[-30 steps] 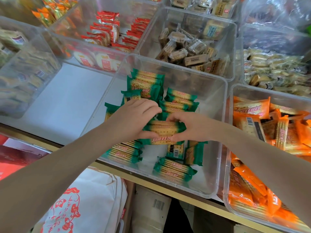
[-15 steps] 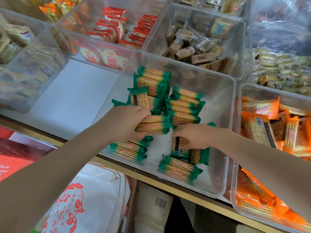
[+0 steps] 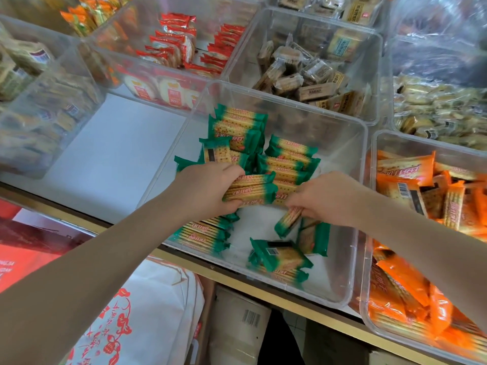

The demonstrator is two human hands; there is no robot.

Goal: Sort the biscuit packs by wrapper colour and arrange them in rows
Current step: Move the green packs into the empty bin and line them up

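A clear plastic bin [image 3: 350, 159] is being viewed from above, sitting at the front edge of a white-topped table [image 3: 110, 159]. Green-wrapped biscuit packs are being kept inside it. A small stack of green packs [image 3: 250, 192] is being gripped by the left hand [image 3: 208, 191], with the fingers curled under the stack and the thumb lying across its top, in the middle of the bin. Just to its right, a single green pack [image 3: 288, 219] is being pinched at its upper end by the fingertips of the right hand [image 3: 324, 197], and the pack is hanging tilted with its lower end pointing down toward the bin floor.

Behind the hands, more green packs are being stacked in two rows [image 3: 237, 133] toward the far wall of the bin. Another flat row of green packs [image 3: 203, 234] is lying at the near left of the bin, partly hidden under the left forearm. A loose pile of green packs [image 3: 279, 256] is resting at the near middle, one turned barcode side up.

To the right, a second clear bin [image 3: 374, 143] is being filled with jumbled orange-wrapped packs [image 3: 405, 169]. Farther back, red-wrapped packs [image 3: 179, 40] and brown-wrapped snacks [image 3: 303, 80] are being held in other clear bins. Below the table edge, a white bag with a red floral print [image 3: 126, 320] is being seen.
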